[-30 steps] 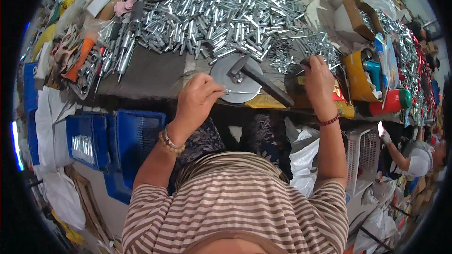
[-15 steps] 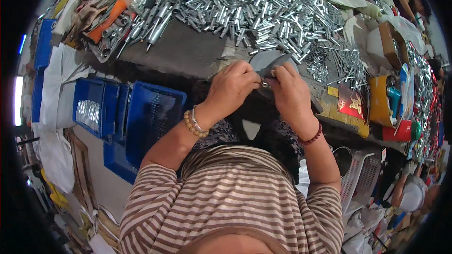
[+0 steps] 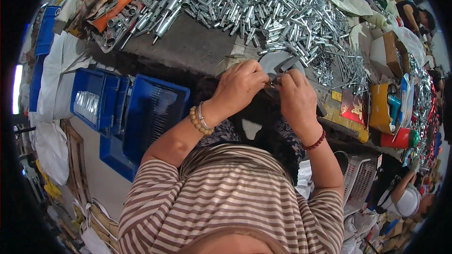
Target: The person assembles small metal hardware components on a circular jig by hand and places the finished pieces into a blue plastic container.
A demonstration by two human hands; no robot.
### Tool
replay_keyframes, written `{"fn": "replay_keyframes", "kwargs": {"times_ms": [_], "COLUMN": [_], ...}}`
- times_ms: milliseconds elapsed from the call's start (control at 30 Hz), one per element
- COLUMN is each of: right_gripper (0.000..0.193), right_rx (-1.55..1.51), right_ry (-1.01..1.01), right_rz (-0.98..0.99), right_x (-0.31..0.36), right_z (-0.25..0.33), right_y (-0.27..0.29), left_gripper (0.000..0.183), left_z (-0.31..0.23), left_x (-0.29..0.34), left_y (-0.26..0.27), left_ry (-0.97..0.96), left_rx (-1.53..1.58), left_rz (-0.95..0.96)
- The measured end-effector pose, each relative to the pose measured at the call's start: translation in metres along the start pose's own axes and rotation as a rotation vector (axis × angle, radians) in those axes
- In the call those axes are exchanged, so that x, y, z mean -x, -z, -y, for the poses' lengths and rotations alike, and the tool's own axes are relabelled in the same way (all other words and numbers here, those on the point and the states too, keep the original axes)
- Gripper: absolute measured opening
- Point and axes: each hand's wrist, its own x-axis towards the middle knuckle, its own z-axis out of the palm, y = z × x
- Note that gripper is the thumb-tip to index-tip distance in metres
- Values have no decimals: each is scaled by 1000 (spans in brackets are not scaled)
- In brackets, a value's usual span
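Note:
Close together at the workbench's front edge, my two hands meet fingertip to fingertip. My left hand (image 3: 242,82) is closed in a pinch on a small metal piece (image 3: 270,83), mostly covered by the fingers. Closed too, my right hand (image 3: 299,99) pinches at the other end of that piece. A dark grey flat metal part (image 3: 287,64) juts out beyond the right fingertips; whether the hand holds it cannot be seen. Behind the fingers lies a round grey disc (image 3: 268,61). Farther back, a big heap of short silvery metal tubes (image 3: 268,9) covers the bench.
Thin metal pins (image 3: 351,73) lie to the right, near a red card (image 3: 353,106) and a yellow container (image 3: 380,106). At left stand blue bins (image 3: 155,113) with metal rods. Socket tools and an orange-handled tool (image 3: 113,11) lie far left. Another person (image 3: 407,200) is at right.
The view has shifted slightly, so the bench sits a little lower and farther right. My hands stay together at the small piece; the right fingers have turned slightly and the grey part shows more.

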Motion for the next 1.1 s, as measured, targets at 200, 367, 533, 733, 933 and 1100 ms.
{"fn": "replay_keyframes", "kwargs": {"times_ms": [200, 367, 533, 733, 933, 1100], "right_gripper": [20, 27, 31, 35, 36, 24], "right_rx": [79, 246, 61, -38, 85, -28], "right_ry": [35, -148, -201, -109, -69, -137], "right_rz": [-15, 7, -71, -275, -194, -417], "right_x": [3, 20, 34, 48, 48, 59], "right_z": [-4, -41, -29, -4, 2, -1], "right_y": [9, 26, 35, 38, 31, 28], "left_gripper": [11, 10, 12, 14, 14, 13], "left_z": [2, 3, 3, -1, 0, -1], "left_x": [1, 0, -1, -2, -1, -3], "left_y": [-1, -1, -1, 0, 1, -1], "left_ry": [20, -2, 11, 40, 56, 41], "left_rx": [47, 45, 56, 79, 78, 83], "left_rz": [4, 11, 20, 28, 45, 36]}}
